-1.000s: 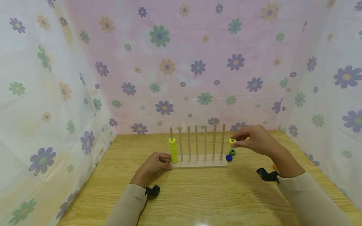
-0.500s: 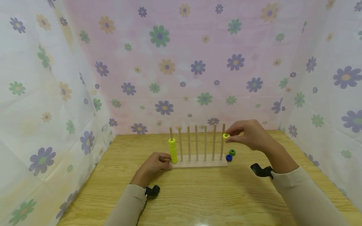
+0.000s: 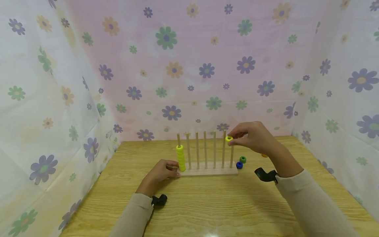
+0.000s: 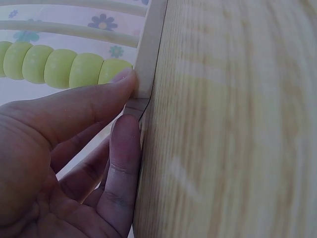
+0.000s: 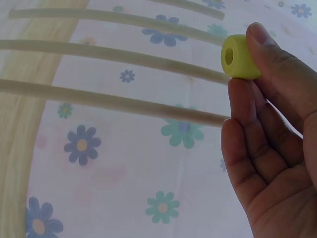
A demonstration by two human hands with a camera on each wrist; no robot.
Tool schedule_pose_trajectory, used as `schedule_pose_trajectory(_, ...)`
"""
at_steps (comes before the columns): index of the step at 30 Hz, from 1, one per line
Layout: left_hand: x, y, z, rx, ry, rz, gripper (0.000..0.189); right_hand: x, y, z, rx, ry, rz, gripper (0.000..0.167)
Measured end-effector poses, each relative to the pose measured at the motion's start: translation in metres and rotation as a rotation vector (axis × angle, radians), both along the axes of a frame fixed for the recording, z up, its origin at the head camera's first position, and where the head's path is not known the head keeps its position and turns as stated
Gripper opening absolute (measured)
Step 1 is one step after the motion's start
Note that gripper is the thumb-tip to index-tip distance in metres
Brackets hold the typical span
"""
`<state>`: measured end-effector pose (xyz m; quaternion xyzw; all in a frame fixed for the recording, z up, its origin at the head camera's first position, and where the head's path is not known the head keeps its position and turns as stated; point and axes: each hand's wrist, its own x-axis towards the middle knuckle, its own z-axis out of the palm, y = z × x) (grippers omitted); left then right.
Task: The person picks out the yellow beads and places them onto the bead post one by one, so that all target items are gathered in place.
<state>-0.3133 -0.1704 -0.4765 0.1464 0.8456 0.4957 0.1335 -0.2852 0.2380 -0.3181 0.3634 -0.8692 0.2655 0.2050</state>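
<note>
A wooden peg stand (image 3: 207, 171) with several upright pegs sits on the table. Its leftmost peg carries a stack of yellow beads (image 3: 180, 158), lying sideways in the left wrist view. My left hand (image 3: 161, 171) holds the left end of the base, thumb on its top near the lowest bead and a finger at its end. Between thumb and fingers, my right hand (image 3: 253, 136) pinches one yellow bead (image 5: 240, 57), its hole showing. In the head view that bead is level with the top of the rightmost peg, hiding the tip; I cannot tell whether it is on the peg.
A blue bead (image 3: 239, 165) and a green bead (image 3: 243, 159) lie just right of the stand. Part of an orange bead (image 3: 264, 155) shows behind the right wrist. Flowered cloth walls (image 3: 189, 79) enclose the back and sides of the wooden table (image 3: 192, 207).
My right hand has carried the yellow bead left and upward, from above the green bead to the top of the rightmost peg. The left hand has stayed on the base.
</note>
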Motion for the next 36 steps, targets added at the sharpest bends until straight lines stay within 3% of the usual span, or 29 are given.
schedule_pose_trajectory(19, -0.001, 0.002, -0.002, 0.009, 0.003, 0.017, 0.04, -0.007, -0.045, 0.015, -0.038, 0.027, 0.055, 0.018)
schedule_pose_trajectory(36, 0.001, 0.001, -0.001, 0.013, -0.005, 0.011, 0.04, -0.017, -0.086, 0.018, -0.092, -0.076, 0.09, 0.018)
